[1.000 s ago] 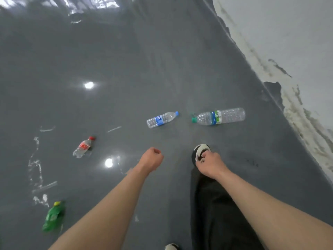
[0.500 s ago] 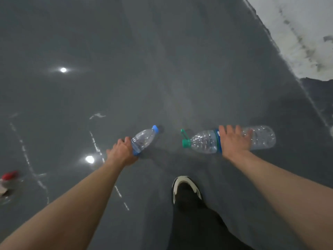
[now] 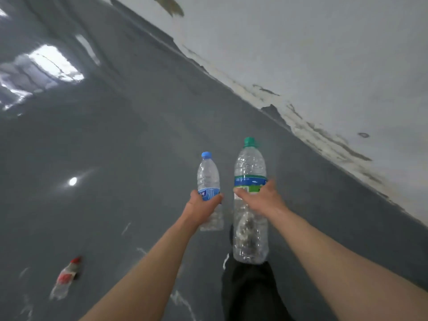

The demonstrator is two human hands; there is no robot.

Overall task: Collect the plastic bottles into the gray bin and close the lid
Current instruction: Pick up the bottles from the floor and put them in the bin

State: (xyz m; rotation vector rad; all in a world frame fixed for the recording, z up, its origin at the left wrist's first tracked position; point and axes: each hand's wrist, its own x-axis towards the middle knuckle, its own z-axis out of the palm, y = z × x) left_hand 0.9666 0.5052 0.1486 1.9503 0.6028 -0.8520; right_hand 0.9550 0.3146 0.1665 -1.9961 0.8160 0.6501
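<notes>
Above the gray floor (image 3: 139,147), both hands grip upright bottles: left hand (image 3: 201,208) the blue-capped bottle (image 3: 208,179), right hand (image 3: 260,200) the green-capped bottle (image 3: 250,172). Thin empty plastic could buckle and slip; no bin visible.

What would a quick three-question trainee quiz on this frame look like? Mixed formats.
1. True or false: the left hand grips the green-capped bottle.
2. Which bottle lies on the floor? A) blue-capped bottle B) red-capped bottle C) green-capped bottle
3. Fill in: the right hand holds its bottle around the ____ .

Key:
1. False: it grips the blue-capped one.
2. B
3. label; cap up.

The gray bin is not in view.
</notes>
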